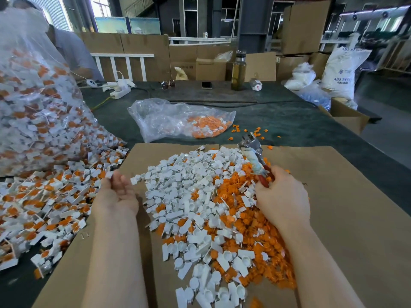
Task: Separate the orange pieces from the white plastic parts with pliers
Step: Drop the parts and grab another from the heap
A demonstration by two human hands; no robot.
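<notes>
My right hand (282,196) grips the red handles of tape-wrapped pliers (255,158), whose metal jaws point up and away over the heap. On a cardboard sheet (344,207) lies a mixed heap of separated white parts (191,174) and orange pieces (231,192). My left hand (117,192) is palm up at the heap's left edge, fingertips curled on a white part (109,174). Joined white-and-orange parts (44,207) spill from a big clear bag (33,103) on the left.
A smaller clear bag (178,116) holding orange pieces lies behind the cardboard, with loose orange bits beside it. Farther back on the dark table are a bottle (238,70), a phone (206,85), sunglasses (168,84) and a power strip (120,91). A person (73,54) sits back left.
</notes>
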